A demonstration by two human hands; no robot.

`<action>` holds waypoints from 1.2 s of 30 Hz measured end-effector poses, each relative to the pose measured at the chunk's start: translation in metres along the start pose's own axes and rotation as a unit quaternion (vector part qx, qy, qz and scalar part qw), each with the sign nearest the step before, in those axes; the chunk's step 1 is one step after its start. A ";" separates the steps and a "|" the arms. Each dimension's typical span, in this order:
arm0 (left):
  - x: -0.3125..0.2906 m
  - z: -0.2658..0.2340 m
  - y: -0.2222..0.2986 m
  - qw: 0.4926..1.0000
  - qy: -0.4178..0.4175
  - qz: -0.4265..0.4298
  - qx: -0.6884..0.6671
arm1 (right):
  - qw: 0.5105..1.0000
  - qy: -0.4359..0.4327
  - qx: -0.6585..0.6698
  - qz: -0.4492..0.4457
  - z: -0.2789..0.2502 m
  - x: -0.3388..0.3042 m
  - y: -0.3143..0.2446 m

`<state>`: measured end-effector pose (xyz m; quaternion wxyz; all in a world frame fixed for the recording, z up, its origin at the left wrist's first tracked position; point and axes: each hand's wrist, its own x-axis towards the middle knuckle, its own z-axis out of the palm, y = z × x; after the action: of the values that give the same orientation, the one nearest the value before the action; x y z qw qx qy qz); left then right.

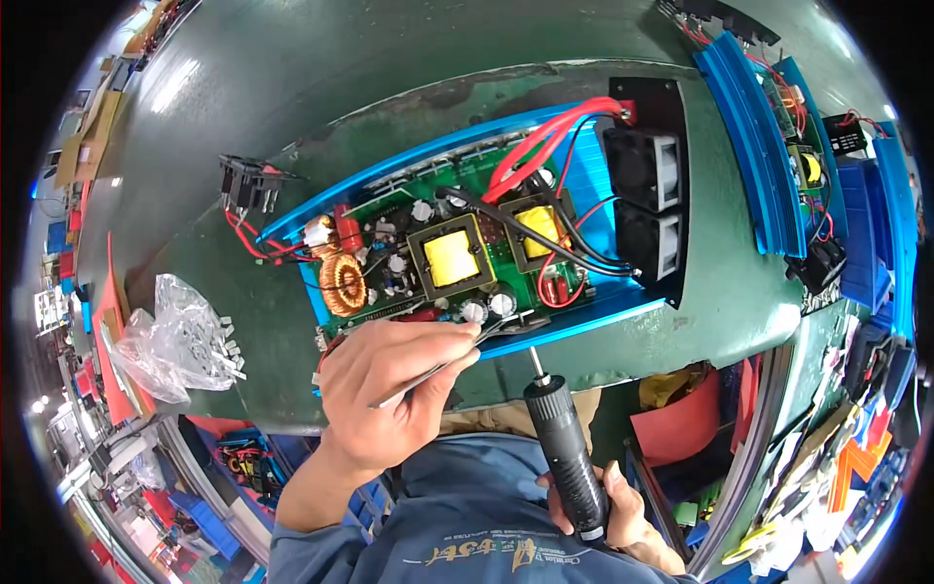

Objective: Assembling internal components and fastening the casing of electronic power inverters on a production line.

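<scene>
My left hand is closed on a pair of metal tweezers, whose tips reach over the near wall of a blue metal case. In the case lies a green circuit board with two yellow-wrapped transformers and a copper coil. Thick red and black wires cross it toward a black end panel with two fans. My right hand grips a black electric screwdriver low down. Its bit points up at the case's near wall; whether it touches a screw I cannot make out.
Left of the case is a clear plastic bag of small whitish pieces. A black socket part on red wires lies by the case's left end. More blue housings stand at the right. The green bench's front edge runs just before me.
</scene>
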<state>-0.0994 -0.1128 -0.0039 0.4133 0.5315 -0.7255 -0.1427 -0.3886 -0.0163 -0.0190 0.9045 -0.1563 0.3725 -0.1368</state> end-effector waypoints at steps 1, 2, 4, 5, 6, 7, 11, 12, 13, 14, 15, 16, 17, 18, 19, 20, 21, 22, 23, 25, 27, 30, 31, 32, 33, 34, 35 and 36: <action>0.000 0.001 0.001 1.000 0.003 0.000 -0.002 | 1.000 -0.004 0.006 0.006 0.000 0.001 0.001; 0.000 0.003 0.001 1.000 0.003 -0.002 -0.001 | 1.000 -0.005 0.006 0.008 -0.001 0.001 0.003; -0.002 0.008 0.002 0.999 0.028 0.002 0.017 | 0.999 -0.010 0.052 0.004 -0.001 0.001 0.007; -0.003 0.008 0.002 0.999 0.026 0.001 0.019 | 0.999 -0.012 0.053 0.004 -0.001 0.002 0.006; -0.003 0.007 0.002 0.999 0.030 -0.002 0.013 | 0.999 -0.011 0.040 0.008 0.000 0.003 0.004; -0.004 0.006 0.002 0.999 0.033 -0.004 0.007 | 1.000 -0.010 0.027 0.011 0.001 0.003 0.002; -0.007 0.001 0.000 1.000 0.010 -0.005 0.001 | 0.999 0.034 0.034 0.009 0.008 0.005 0.002; -0.006 0.003 -0.002 1.000 0.013 0.000 -0.009 | 0.999 0.034 0.041 0.010 0.006 0.005 0.004; -0.006 0.003 -0.002 1.000 0.015 0.005 -0.018 | 0.998 0.034 0.048 0.010 0.004 0.005 0.007; -0.005 0.002 -0.001 1.000 0.014 0.006 -0.017 | 0.997 0.039 0.059 0.012 0.004 0.005 0.010; -0.004 0.000 0.002 1.000 -0.002 -0.005 -0.020 | 0.997 0.037 0.060 0.012 0.002 0.006 0.012; -0.004 -0.001 0.003 0.999 -0.018 -0.015 -0.023 | 0.998 0.017 0.055 0.000 -0.001 0.007 0.015; -0.005 -0.001 0.004 0.999 -0.019 -0.014 -0.022 | 0.999 -0.003 0.050 -0.013 -0.003 0.007 0.015; -0.005 -0.002 0.004 1.000 -0.023 -0.013 -0.013 | 0.999 -0.004 0.050 -0.013 -0.001 0.009 0.016; -0.005 -0.003 0.004 1.000 -0.028 -0.011 -0.004 | 0.999 0.024 0.020 -0.021 0.005 0.011 0.016; -0.006 -0.004 0.004 1.000 -0.027 -0.011 -0.004 | 0.998 0.052 -0.011 -0.027 0.008 0.013 0.016; -0.006 -0.005 0.005 0.999 -0.032 -0.011 -0.004 | 0.998 0.049 -0.027 -0.025 0.006 0.013 0.017; -0.005 -0.005 0.005 0.999 -0.036 -0.012 -0.003 | 0.998 0.049 -0.028 -0.027 0.007 0.013 0.016; -0.003 -0.004 0.005 0.999 -0.035 -0.010 -0.003 | 0.996 0.058 -0.052 -0.036 0.007 0.014 0.016; 0.001 0.000 0.007 0.999 -0.005 -0.016 -0.038 | 0.994 0.065 -0.078 -0.047 0.007 0.014 0.016; 0.008 -0.009 0.019 0.996 -0.006 -0.039 -0.078 | 0.995 0.048 -0.071 -0.051 0.002 0.010 0.019; 0.015 -0.018 0.029 0.999 -0.015 -0.025 -0.026 | 0.993 0.058 -0.084 -0.056 0.002 0.008 0.020; 0.019 -0.022 0.032 0.995 -0.070 -0.017 0.067 | 0.992 0.065 -0.094 -0.058 0.002 0.008 0.020; 0.021 -0.022 0.031 0.985 -0.130 0.004 0.110 | 0.991 0.066 -0.097 -0.059 0.002 0.008 0.021; 0.024 -0.019 0.032 0.978 -0.164 0.004 0.132 | 0.992 0.067 -0.089 -0.058 0.002 0.009 0.024; 0.026 -0.015 0.033 0.968 -0.197 0.004 0.154 | 0.993 0.069 -0.081 -0.058 0.002 0.009 0.025; 0.027 -0.013 0.032 0.960 -0.217 0.022 0.173 | 0.993 0.073 -0.073 -0.058 0.004 0.009 0.025; 0.026 -0.011 0.031 0.961 -0.217 0.023 0.172 | 0.993 0.075 -0.073 -0.059 0.007 0.011 0.025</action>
<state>-0.1140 -0.1210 0.0342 0.1515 0.5338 -0.8234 -0.1186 -0.3731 0.0043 -0.0309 0.8507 -0.2327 0.4384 -0.1733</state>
